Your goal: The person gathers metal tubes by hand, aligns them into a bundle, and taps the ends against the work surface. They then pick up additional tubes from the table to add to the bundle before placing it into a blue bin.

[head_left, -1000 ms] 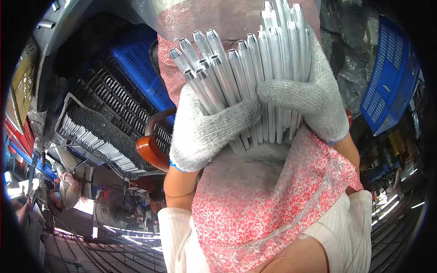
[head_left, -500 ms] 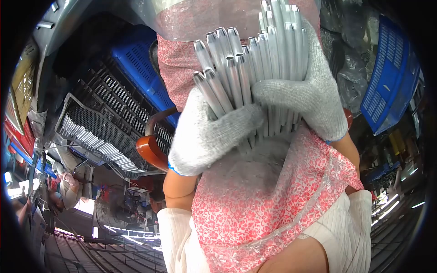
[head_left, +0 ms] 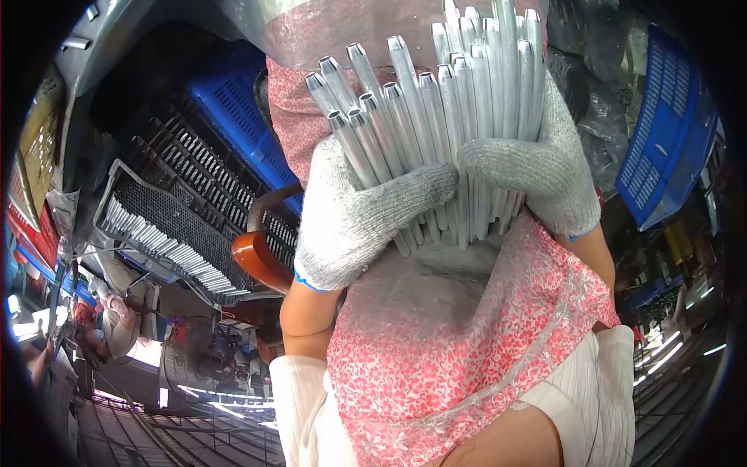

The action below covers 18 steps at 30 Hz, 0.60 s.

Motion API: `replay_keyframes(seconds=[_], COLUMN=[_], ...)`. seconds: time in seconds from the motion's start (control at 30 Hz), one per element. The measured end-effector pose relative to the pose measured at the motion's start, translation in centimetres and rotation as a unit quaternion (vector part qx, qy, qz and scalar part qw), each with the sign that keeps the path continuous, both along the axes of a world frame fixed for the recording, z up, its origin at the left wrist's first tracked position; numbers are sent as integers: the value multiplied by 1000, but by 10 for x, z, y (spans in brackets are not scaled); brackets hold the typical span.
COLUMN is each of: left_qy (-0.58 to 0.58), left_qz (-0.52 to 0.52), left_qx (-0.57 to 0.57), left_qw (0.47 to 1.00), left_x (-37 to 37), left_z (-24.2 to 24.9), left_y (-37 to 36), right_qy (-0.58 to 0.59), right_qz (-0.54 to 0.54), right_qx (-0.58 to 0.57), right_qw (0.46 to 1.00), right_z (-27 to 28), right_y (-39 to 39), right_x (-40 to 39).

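Observation:
A fanned bundle of slim metal tubes [head_left: 429,117] stands above my lap, its narrowed, open ends pointing away from me. My left hand [head_left: 354,206], in a grey-white knit glove, wraps the left side of the bundle with the thumb laid across the front. Around the right side closes my right hand [head_left: 537,171], gloved alike, its thumb also across the tubes. The two thumb tips nearly meet at the middle. Lower tube ends stick out beneath the thumbs, just over the dark-smudged patch of a red-and-white floral apron [head_left: 436,350]. The fingers behind the bundle are hidden.
At left, a dark mesh crate [head_left: 171,226] holds a row of similar tubes, beside a blue crate [head_left: 241,117]. Another blue crate [head_left: 657,124] is at right. An orange-brown chair arm [head_left: 257,261] is near my left elbow. A person [head_left: 117,319] sits farther off at left.
The tubes have spread wider, with the left ones leaning farther left and the right group shifted right. My right hand has moved slightly right, and both hands still grip the bundle.

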State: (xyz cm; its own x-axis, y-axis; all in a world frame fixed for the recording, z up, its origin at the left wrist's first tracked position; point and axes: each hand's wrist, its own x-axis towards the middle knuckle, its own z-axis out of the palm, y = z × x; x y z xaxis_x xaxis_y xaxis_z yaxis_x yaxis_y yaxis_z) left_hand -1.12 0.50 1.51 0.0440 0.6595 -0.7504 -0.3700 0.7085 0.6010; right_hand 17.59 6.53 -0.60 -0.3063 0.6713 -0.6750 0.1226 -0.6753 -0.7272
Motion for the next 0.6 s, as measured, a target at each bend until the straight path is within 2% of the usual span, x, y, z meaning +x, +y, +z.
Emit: replay_keyframes(seconds=[0.13,0.23,0.33,0.4,0.43,0.5,0.6], left_qy=[2,38,53,-56,-55,22,14], left_qz=[-11,-11,8,54,55,29,12], left_qx=[-36,-43,19,-26,-26,-27,-22], left_qw=[999,998,998,997,997,999,1000], left_x=[0,3,5,2,0,-1,-1], left_z=[5,4,4,10,10,7,5], left_y=[3,0,-2,2,2,0,2], right_qy=[18,-45,-19,-13,-13,-32,22], right_qz=[-20,22,-36,-4,-3,20,11], right_qx=[-6,6,50,6,5,-19,6], right_qw=[1000,999,998,1000,1000,999,1000], right_z=[7,16,18,13,10,3,-5], right_y=[0,3,6,11,12,9,5], right_x=[-6,-20,-32,-27,-24,-18,-10])
